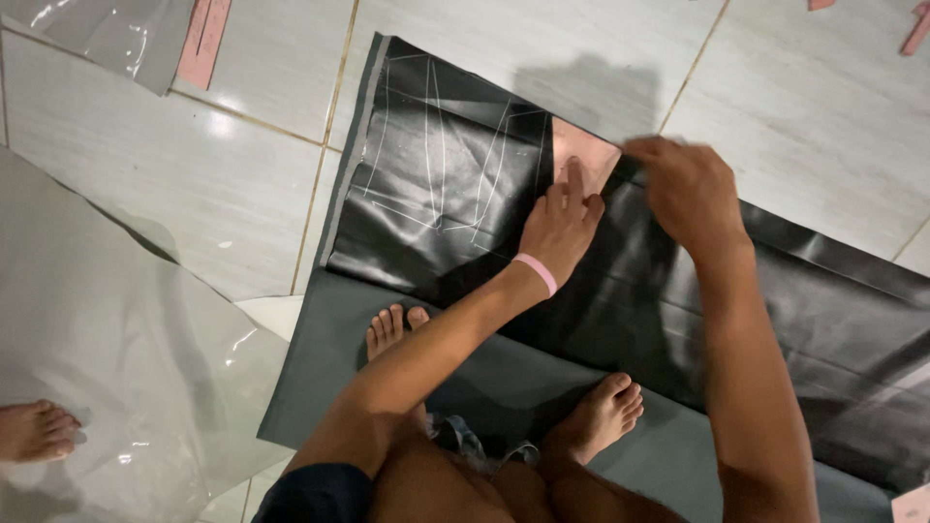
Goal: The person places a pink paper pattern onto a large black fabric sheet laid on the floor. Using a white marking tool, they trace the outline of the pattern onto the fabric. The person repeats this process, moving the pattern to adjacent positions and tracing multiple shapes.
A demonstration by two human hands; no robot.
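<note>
A black glossy sheet (455, 203) lies on the tiled floor, marked with white chalk outlines. A pink cardboard pattern piece (581, 150) rests on its upper edge. My left hand (560, 225), with a pink band on the wrist, presses flat on the pattern piece, forefinger stretched out. My right hand (690, 194) is bunched at the pattern's right edge, fingers closed as if pinching something small; what it holds is hidden. My bare feet (601, 416) stand on the sheet's dull grey folded part (320, 378).
A clear plastic sheet (107, 358) covers the floor at left, with another person's bare foot (37, 431) on it. More pink pattern pieces (203, 39) lie at the top left and top right (915, 27). Pale floor tiles (823, 107) surround the sheet.
</note>
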